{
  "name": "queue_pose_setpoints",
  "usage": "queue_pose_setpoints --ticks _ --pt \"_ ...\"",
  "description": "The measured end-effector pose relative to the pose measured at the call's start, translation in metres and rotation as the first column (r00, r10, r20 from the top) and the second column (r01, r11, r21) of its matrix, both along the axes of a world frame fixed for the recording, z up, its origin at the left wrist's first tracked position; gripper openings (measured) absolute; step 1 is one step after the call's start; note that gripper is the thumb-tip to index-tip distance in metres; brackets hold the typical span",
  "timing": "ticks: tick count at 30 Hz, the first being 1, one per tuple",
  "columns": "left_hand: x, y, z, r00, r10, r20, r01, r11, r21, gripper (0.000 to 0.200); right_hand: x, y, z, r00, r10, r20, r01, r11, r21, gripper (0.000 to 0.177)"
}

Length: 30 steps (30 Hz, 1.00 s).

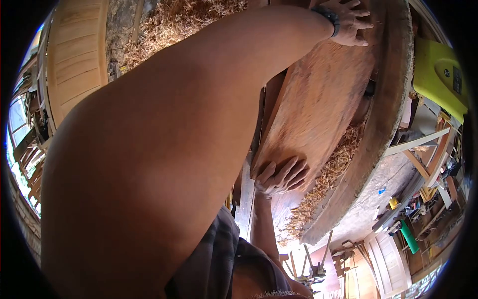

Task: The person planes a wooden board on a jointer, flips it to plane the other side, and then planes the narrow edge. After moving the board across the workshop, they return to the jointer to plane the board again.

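A broad reddish-brown wooden board [318, 94] lies lengthwise on the workbench, its face slightly streaked. My left hand [346, 22], with a dark band at the wrist, rests palm down toward the board's far end, fingers spread. At the near end, my right hand [284, 178] lies flat on the face close to the edge, fingers stretched out. Neither hand has anything wrapped in its fingers. My left arm [164, 124] fills much of the view and hides part of the bench side.
Curly wood shavings [331, 174] lie between the board and a thick bench beam [381, 114]. More shavings [179, 25] cover the ground beyond my left arm. A slatted wooden panel [77, 55] stands at the left. A yellow-green case [438, 74] sits at the right, near cluttered timber.
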State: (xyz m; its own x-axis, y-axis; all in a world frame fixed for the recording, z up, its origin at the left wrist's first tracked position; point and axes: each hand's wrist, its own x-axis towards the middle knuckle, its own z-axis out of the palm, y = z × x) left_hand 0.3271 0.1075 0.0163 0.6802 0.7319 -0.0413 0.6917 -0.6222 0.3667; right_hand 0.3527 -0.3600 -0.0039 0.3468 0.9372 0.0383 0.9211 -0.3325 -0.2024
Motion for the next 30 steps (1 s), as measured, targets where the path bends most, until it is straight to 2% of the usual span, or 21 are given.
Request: queue_pose_setpoints --ticks 6,8,21,30 --pt "-0.002 0.013 0.003 0.999 0.006 -0.04 -0.005 0.999 0.033 0.073 0.004 0.011 -0.003 1.0 -0.009 -0.02 0.008 0.998 -0.055 0.072" --pt "-0.005 0.016 -0.002 0.999 0.015 0.036 -0.018 0.997 0.07 0.073 0.003 0.017 0.0 1.0 0.007 -0.018 -0.008 0.999 -0.046 0.073" --pt "-0.006 0.054 -0.003 1.0 0.016 0.004 -0.016 1.0 0.022 0.075 0.006 0.055 -0.002 0.999 0.05 0.015 -0.049 0.998 -0.029 0.078" --pt "-0.012 0.073 0.006 0.998 0.026 -0.053 -0.025 1.0 0.01 0.075 0.009 0.073 0.003 0.998 0.062 0.008 -0.061 0.994 -0.092 0.079"
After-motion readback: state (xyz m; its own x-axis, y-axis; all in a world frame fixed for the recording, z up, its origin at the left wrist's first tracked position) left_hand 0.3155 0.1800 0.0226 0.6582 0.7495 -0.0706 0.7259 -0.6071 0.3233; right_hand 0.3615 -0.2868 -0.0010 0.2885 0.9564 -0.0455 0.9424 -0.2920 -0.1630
